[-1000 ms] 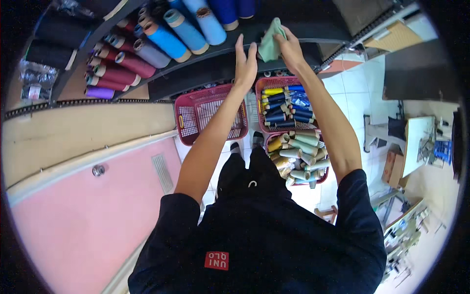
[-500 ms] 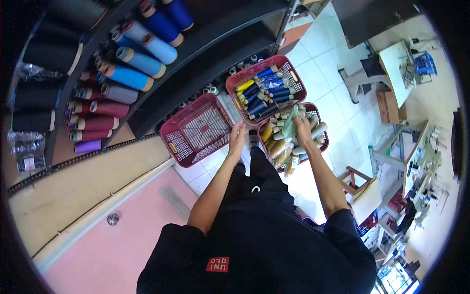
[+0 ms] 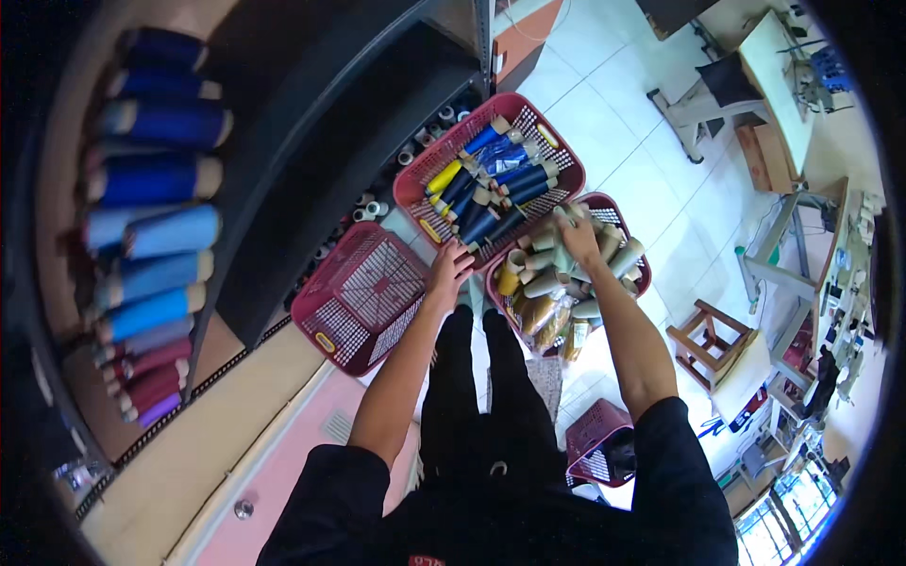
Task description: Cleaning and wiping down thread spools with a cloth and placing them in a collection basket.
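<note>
My left hand (image 3: 449, 271) is by the near corner of the upper basket (image 3: 412, 193), its fingers apart and holding nothing. That red plastic basket carries thread spools in dark blue, bright blue and yellow, some in clear plastic. Over the lower right basket (image 3: 641, 280), my right hand (image 3: 578, 238) is closed around a pale green thread cone (image 3: 563, 219), mostly hidden by my fingers. Pale and cream cones fill this basket, along with a mustard spool (image 3: 511, 274) and plastic-wrapped golden-brown cones (image 3: 542, 316).
A third red basket (image 3: 382, 272), with nothing in it, stands at the left beside the dark shelf (image 3: 283, 189). Blue and maroon thread cones (image 3: 160, 231) line that shelf. A wooden stool (image 3: 717, 344), work tables (image 3: 779, 94) and another basket (image 3: 601, 439) are at the right.
My view has shifted, showing my legs and more floor. My right hand has lowered the pale green cone among the others. My left hand's fingers have spread beside the upper basket.
</note>
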A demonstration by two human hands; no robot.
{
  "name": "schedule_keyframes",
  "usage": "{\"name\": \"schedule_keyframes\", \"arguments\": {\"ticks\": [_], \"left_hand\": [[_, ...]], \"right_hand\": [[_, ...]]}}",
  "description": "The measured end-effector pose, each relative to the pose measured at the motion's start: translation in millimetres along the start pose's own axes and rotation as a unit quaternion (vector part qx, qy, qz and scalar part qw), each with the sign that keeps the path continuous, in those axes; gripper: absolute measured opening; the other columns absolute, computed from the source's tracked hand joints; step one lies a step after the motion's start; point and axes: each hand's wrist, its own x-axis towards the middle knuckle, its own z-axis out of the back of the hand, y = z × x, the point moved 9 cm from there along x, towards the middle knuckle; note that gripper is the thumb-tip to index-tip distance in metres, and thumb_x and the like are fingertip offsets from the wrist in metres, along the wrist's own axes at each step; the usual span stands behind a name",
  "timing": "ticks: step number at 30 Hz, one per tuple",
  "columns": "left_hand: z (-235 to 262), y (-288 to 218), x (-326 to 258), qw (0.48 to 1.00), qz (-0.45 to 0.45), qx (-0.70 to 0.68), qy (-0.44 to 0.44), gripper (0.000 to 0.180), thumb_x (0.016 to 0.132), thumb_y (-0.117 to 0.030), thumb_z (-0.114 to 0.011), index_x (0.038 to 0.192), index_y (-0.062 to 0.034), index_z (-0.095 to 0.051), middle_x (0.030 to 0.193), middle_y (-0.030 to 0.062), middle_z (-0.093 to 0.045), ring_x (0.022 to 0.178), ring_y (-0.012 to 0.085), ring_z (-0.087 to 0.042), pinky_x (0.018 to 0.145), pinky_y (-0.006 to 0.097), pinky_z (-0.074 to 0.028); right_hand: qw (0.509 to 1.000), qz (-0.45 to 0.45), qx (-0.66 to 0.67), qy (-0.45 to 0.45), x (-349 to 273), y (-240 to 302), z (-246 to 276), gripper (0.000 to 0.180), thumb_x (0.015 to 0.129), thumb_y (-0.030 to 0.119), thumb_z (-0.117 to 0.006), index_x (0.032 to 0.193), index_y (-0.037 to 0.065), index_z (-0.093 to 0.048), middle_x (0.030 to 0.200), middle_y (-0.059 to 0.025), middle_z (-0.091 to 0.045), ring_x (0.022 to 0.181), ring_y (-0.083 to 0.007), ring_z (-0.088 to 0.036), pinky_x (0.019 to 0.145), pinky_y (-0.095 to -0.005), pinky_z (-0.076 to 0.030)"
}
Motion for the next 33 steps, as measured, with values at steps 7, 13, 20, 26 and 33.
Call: {"name": "schedule_keyframes", "arguments": {"ticks": [7,13,20,26,33], "left_hand": [[14,36,200,0.995,0.03,0.095,-0.008,0.084,0.107,-0.058,-0.06,0.169,-0.0077,-0.034,0.169,0.0125,-0.047,0.145,0.0339,-0.057,0.12,0.053,-0.046],[16,23,356,0.999,-0.005,0.033,0.011,0.088,0.107,-0.056,-0.063,0.173,-0.0106,-0.026,0.179,0.0112,-0.026,0.137,0.0369,-0.061,0.113,0.052,-0.053],[-42,41,447,0.993,0.022,0.031,0.111,0.092,0.108,-0.05,-0.064,0.175,-0.0136,-0.013,0.177,0.0169,-0.022,0.132,0.0412,-0.068,0.111,0.051,-0.057],[-20,43,478,0.995,0.034,0.024,0.094,0.084,0.106,-0.049,-0.066,0.171,-0.0176,-0.023,0.169,0.0153,-0.037,0.127,0.0412,-0.07,0.109,0.048,-0.058],[-17,24,470,0.996,0.014,0.063,0.067,0.058,0.11,-0.045,-0.06,0.159,-0.0157,-0.047,0.154,0.0105,-0.056,0.134,0.0342,-0.066,0.113,0.047,-0.051]], "right_hand": [[0.995,0.053,-0.08,0.015,171,-59,-70,0.069,0.101,0.034,-0.075,0.155,-0.002,-0.053,0.105,-0.0155,-0.077,0.09,-0.0259,-0.071,0.086,-0.0404,-0.057],[0.993,0.018,-0.058,0.098,285,-40,-158,0.084,0.098,0.02,-0.075,0.168,-0.004,-0.036,0.116,-0.0166,-0.077,0.096,-0.0231,-0.071,0.085,-0.0358,-0.058],[0.995,0.035,-0.038,0.089,380,-88,-162,0.094,0.097,0.03,-0.08,0.17,-0.004,-0.03,0.15,-0.0268,-0.065,0.13,-0.0348,-0.068,0.113,-0.0439,-0.054],[0.994,0.043,0.011,0.099,390,-90,-194,0.085,0.098,0.034,-0.079,0.168,0.004,-0.041,0.146,-0.0245,-0.068,0.127,-0.0305,-0.07,0.11,-0.042,-0.056],[0.995,0.05,0.006,0.083,379,-71,-192,0.058,0.109,0.028,-0.064,0.16,0.0,-0.053,0.145,-0.0198,-0.07,0.124,-0.0268,-0.071,0.11,-0.0376,-0.053]]}}
